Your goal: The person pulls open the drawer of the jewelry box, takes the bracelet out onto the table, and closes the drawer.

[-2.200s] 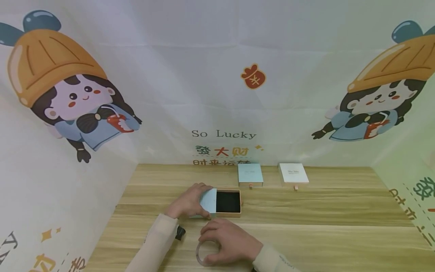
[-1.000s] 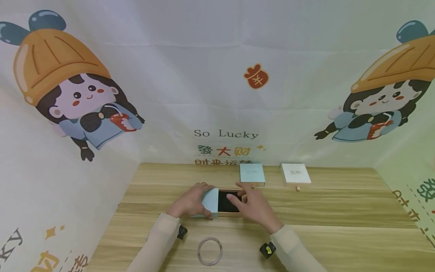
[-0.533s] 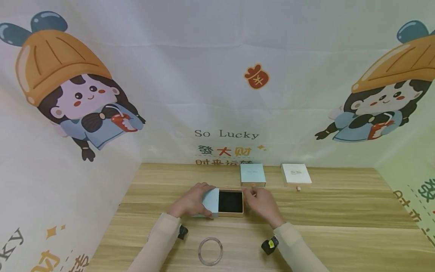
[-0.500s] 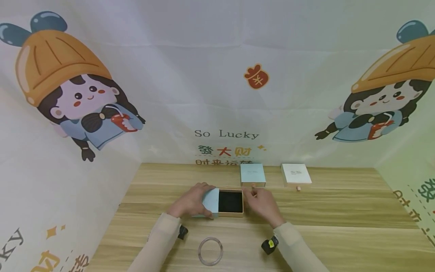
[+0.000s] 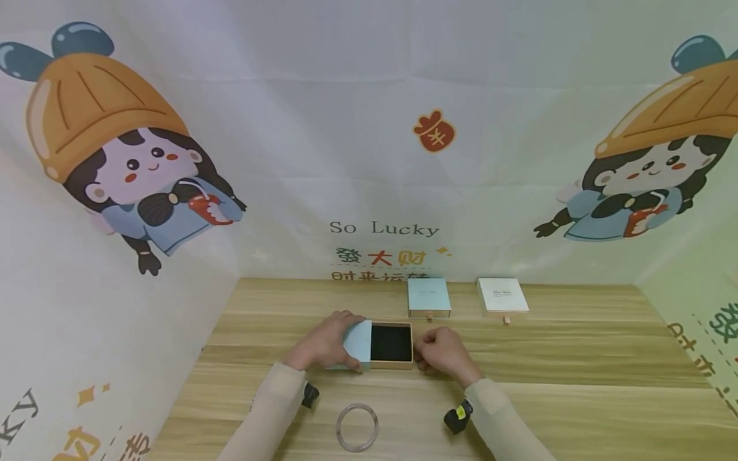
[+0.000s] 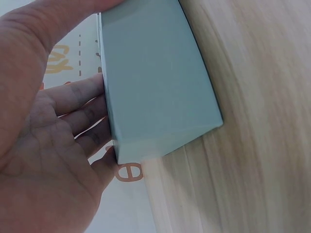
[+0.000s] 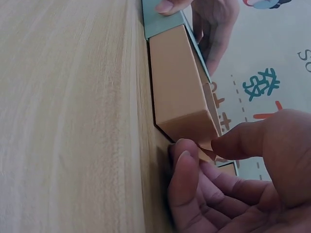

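Observation:
A light blue drawer-style gift box (image 5: 359, 342) lies on the table, its drawer (image 5: 392, 365) pulled out to the right. Black padding (image 5: 392, 342) lines the drawer. My left hand (image 5: 323, 340) grips the box's sleeve (image 6: 155, 77), thumb on the near side and fingers on the far side. At the drawer's right end, my right hand (image 5: 446, 353) pinches the small pull tab (image 7: 208, 154) between thumb and fingers; the fingers hide part of it. Nearer the front, a pale, translucent bangle (image 5: 339, 428) lies flat on the wood.
A second light blue box (image 5: 428, 294) and a white box (image 5: 501, 294) stand at the back of the wooden table (image 5: 548, 358), both shut, with small tabs facing forward. A printed cloth (image 5: 288, 128) rises behind and along both sides.
My right hand has left the bangle on the table, passed over the drawer and come to its right end, where its fingers have closed on the tab. My left hand stays on the sleeve.

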`<state>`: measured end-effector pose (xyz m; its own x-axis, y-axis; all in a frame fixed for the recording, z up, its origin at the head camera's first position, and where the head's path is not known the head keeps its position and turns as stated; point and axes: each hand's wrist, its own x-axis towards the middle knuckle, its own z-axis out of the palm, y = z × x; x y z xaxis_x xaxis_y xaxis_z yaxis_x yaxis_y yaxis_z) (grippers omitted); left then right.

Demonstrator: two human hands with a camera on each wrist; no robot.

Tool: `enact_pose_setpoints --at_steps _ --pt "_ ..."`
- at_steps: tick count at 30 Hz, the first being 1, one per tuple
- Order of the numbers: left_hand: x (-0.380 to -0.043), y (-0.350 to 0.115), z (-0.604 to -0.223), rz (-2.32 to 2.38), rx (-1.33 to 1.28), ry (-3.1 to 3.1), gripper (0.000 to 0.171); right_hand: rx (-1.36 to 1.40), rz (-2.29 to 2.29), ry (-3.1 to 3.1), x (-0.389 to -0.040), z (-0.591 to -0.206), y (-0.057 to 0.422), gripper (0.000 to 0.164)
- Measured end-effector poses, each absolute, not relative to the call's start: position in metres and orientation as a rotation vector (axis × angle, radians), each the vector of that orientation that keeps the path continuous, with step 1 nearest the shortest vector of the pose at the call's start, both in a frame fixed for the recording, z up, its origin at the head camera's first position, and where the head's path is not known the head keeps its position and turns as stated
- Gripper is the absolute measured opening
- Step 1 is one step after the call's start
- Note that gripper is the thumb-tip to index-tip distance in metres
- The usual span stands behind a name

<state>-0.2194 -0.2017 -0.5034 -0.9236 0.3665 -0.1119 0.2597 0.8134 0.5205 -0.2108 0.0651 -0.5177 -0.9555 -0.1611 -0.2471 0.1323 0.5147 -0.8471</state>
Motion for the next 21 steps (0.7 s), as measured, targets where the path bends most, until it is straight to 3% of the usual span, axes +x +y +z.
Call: enact_pose_setpoints --at_steps 9,21 --pt "-0.220 -0.202 -0.505 0.781 0.495 2.790 0.097 -0.039 -1.529 2.514 -0.214 -0.524 0.062 0.010" --pt "-0.220 -0.202 -0.505 0.797 0.490 2.801 0.097 -0.108 -1.608 2.518 -0.217 -0.531 0.054 0.011"
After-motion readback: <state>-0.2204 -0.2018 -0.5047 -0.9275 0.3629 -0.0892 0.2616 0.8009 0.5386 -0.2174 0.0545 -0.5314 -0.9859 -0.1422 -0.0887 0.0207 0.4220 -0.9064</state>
